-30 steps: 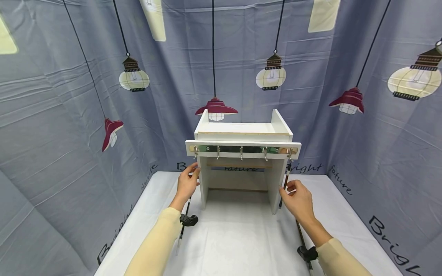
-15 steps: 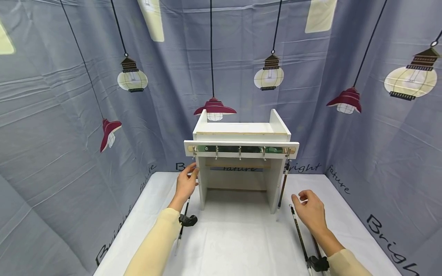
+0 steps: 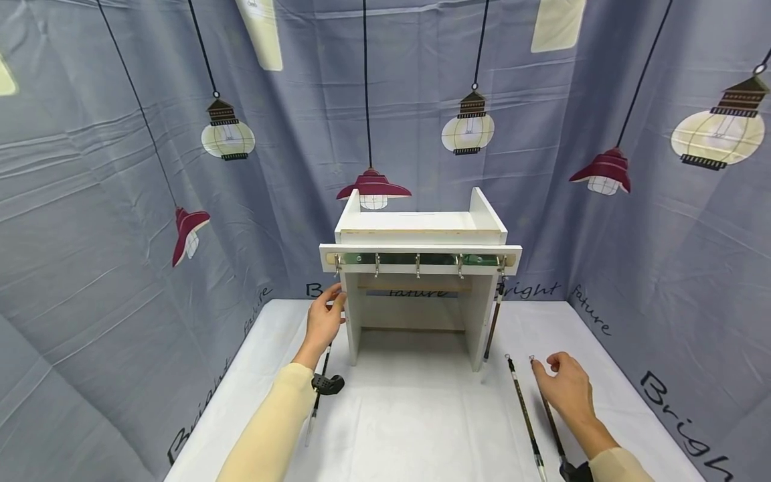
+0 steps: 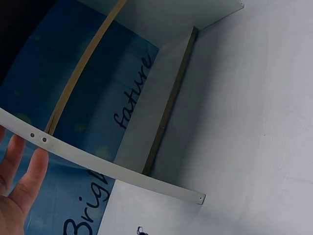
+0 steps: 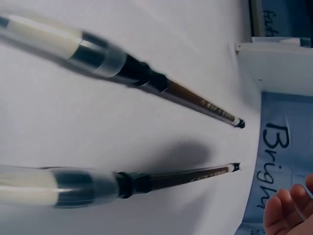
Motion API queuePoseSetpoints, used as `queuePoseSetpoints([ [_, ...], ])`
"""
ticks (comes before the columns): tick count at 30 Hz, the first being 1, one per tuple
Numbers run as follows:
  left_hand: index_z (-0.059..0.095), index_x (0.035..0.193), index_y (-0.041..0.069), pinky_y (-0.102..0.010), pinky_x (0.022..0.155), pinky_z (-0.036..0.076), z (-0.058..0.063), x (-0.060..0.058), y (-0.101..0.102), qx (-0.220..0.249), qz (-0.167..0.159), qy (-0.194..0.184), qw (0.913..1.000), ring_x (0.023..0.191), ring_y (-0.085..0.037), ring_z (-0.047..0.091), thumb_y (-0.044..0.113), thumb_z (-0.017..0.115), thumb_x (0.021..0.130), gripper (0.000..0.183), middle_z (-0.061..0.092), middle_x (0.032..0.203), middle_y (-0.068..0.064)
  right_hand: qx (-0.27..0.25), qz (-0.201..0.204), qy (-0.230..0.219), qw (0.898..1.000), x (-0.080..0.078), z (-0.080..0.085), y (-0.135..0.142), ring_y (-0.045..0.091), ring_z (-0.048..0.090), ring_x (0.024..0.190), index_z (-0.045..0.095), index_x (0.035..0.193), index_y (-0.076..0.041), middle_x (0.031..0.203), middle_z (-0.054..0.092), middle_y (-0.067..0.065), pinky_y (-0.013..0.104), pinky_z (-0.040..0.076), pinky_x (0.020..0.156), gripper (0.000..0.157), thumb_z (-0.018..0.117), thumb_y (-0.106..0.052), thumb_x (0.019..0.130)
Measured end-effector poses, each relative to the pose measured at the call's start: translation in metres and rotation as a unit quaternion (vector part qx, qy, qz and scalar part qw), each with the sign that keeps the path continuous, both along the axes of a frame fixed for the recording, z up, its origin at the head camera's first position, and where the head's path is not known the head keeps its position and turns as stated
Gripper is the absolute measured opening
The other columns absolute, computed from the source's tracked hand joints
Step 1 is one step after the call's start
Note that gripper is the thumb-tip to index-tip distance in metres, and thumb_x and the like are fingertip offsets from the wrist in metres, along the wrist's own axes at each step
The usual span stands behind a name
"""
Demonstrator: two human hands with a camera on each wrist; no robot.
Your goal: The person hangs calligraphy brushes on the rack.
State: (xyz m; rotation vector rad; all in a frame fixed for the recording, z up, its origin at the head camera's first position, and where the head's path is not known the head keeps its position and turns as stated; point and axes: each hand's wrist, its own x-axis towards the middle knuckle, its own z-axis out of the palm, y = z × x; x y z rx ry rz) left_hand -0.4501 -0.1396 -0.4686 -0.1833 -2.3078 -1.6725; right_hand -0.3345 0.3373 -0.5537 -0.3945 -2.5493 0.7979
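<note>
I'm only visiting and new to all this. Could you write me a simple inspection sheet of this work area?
Surface: white cloth-covered table, lightly creased.
Job's things: white shelf rack with five silver metal hooks; brown-handled brush hanging at the right end; two dark-handled, pale-bristled brushes lying on the table's right side; slim dark rod beside the left forearm, partly hidden.
Clutter: nothing seen.
Grippers: bare human hands; left hand has fingertips at the rack's left panel; right hand holds nothing, near the outer lying brush.
Cables: nothing seen; the lamp cords are printed.
Surroundings: blue-grey fabric curtain with printed lamps and black lettering.
</note>
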Motion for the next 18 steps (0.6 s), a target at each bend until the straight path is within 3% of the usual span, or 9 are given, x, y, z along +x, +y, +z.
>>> queuePoseSetpoints([
  [10, 0.055, 0.15, 0.02, -0.038, 0.082, 0.065, 0.0, 0.0, 0.001, 0.004, 0.0, 0.003, 1.0, 0.107, -0.03, 0.068, 0.036, 0.054, 0.109, 0.044, 0.06, 0.138, -0.015, 0.024, 0.002, -0.042, 0.999, 0.001, -0.013, 0.01, 0.037, 0.059, 0.085, 0.059, 0.108, 0.008, 0.097, 0.059, 0.025, 0.049, 0.047, 0.069, 0.041, 0.068, -0.029, 0.094],
  [18, 0.055, 0.15, 0.019, -0.047, 0.087, 0.064, 0.001, 0.001, 0.002, 0.009, 0.0, 0.003, 1.0, 0.107, -0.031, 0.067, 0.035, 0.054, 0.109, 0.044, 0.06, 0.137, -0.016, 0.031, 0.009, -0.089, 0.996, -0.002, -0.023, 0.011, 0.038, 0.061, 0.084, 0.057, 0.109, 0.012, 0.095, 0.061, 0.028, 0.053, 0.051, 0.07, 0.046, 0.066, -0.031, 0.094],
])
